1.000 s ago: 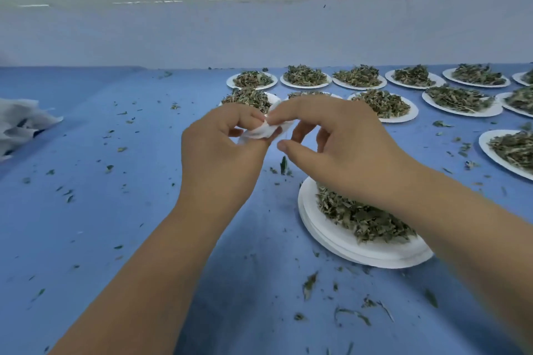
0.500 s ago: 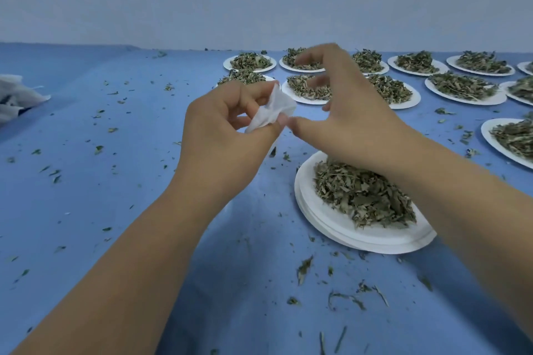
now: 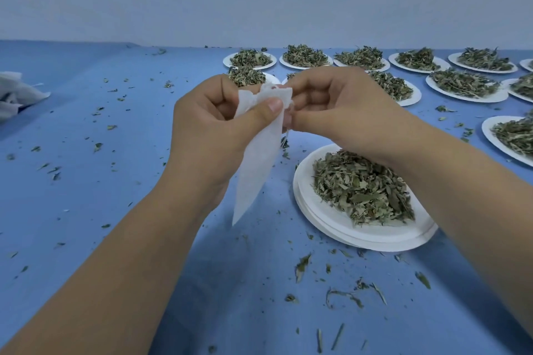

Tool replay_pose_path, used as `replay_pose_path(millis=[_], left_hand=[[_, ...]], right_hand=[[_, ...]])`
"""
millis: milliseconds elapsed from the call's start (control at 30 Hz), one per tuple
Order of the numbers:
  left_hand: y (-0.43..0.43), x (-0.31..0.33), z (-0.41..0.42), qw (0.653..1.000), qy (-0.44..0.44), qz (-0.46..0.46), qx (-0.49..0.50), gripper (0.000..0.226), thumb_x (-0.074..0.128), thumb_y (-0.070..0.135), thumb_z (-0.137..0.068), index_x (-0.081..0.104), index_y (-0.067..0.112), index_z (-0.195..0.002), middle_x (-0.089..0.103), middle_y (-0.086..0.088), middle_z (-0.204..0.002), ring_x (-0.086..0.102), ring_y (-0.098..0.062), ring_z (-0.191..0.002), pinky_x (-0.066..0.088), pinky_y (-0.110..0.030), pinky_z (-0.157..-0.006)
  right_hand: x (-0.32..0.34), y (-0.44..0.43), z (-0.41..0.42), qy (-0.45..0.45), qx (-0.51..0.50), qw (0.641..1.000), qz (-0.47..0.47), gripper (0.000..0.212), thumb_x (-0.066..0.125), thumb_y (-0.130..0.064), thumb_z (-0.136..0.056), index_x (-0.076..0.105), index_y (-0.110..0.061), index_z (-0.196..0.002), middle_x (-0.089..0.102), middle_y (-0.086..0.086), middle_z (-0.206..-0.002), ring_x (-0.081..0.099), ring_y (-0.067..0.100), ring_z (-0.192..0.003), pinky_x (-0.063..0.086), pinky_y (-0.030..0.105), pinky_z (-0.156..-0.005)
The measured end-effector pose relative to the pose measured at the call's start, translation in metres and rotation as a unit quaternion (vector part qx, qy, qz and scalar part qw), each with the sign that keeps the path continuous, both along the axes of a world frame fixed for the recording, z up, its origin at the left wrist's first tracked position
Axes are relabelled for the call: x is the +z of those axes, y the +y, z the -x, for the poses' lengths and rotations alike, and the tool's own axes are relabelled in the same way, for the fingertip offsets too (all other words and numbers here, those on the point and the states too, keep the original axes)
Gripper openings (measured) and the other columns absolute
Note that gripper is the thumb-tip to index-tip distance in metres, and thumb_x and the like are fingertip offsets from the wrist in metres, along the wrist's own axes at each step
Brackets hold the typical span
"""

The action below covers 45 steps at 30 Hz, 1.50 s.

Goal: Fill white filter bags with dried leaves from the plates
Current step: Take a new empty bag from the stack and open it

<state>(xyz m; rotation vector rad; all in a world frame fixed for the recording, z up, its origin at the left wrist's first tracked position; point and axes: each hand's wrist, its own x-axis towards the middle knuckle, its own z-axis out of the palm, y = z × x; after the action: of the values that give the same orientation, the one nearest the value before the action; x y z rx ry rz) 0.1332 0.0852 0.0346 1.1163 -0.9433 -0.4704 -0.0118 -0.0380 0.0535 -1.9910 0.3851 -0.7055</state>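
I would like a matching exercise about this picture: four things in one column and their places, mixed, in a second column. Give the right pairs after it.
Things
1. bag
2. near plate
3. bag pile
4. far plates

Places
a. at the left edge of the table
b. in rows at the back right
c. pinched by the left hand and the right hand
d. below the right hand, heaped with leaves

Pairs: 1-c, 2-d, 3-a, 4-b
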Motion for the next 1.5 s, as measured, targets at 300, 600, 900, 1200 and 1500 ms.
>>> replay_pose_path(millis=[300, 600, 900, 1200, 1500], left_hand=[[0.001, 0.003, -0.02, 0.993, 0.045, -0.007, 0.108, 0.054, 0.086, 0.022, -0.069, 0.033, 0.014, -0.066, 0.038, -0.021, -0.071, 0.041, -0.033, -0.069, 0.037, -0.041, -0.066], [-0.001, -0.001, -0.033, 0.983, 0.046, -0.016, 0.176, 0.043, 0.086, 0.023, -0.071, 0.044, 0.022, -0.062, 0.038, -0.013, -0.068, 0.039, -0.025, -0.068, 0.04, -0.037, -0.064], [-0.002, -0.018, 0.003, 0.95, -0.269, -0.062, 0.147, 0.023, 0.076, 0.028, -0.089, 0.058, 0.031, -0.074, 0.069, 0.023, -0.085, 0.062, 0.005, -0.087, 0.043, -0.005, -0.082], [0.002, -0.013, 0.0, 0.954, -0.274, -0.062, 0.102, 0.041, 0.076, 0.016, -0.084, 0.056, 0.039, -0.112, 0.071, 0.021, -0.093, 0.066, -0.001, -0.1, 0.049, -0.022, -0.09], [-0.001, -0.017, -0.005, 0.945, -0.292, -0.143, 0.024, 0.077, 0.079, 0.027, -0.077, 0.033, 0.061, -0.129, 0.058, 0.039, -0.1, 0.056, 0.013, -0.099, 0.047, -0.006, -0.074]], right_hand=[[0.002, -0.023, 0.017, 0.016, -0.077, 0.994, 0.081, 0.018, 0.084, -0.008, -0.082, 0.078, -0.018, -0.095, 0.078, -0.005, -0.082, 0.076, 0.009, -0.082, 0.055, 0.014, -0.074], [0.008, -0.036, 0.032, 0.087, -0.12, 0.982, 0.121, 0.017, 0.084, -0.014, -0.082, 0.078, -0.023, -0.096, 0.078, -0.009, -0.083, 0.075, 0.008, -0.081, 0.062, 0.032, -0.08], [0.018, 0.002, 0.017, 0.033, -0.023, 0.989, 0.143, 0.009, 0.078, -0.02, -0.086, 0.077, -0.026, -0.093, 0.075, -0.006, -0.093, 0.07, 0.012, -0.084, 0.056, 0.038, -0.073], [0.015, 0.021, 0.008, 0.074, -0.001, 0.971, 0.228, 0.018, 0.081, -0.02, -0.084, 0.073, -0.027, -0.098, 0.07, -0.024, -0.096, 0.07, 0.001, -0.082, 0.044, 0.008, -0.068], [0.015, 0.021, 0.006, 0.044, -0.006, 0.978, 0.204, 0.001, 0.073, -0.014, -0.092, 0.074, -0.014, -0.093, 0.072, -0.02, -0.08, 0.069, 0.001, -0.064, 0.042, 0.007, -0.06]])
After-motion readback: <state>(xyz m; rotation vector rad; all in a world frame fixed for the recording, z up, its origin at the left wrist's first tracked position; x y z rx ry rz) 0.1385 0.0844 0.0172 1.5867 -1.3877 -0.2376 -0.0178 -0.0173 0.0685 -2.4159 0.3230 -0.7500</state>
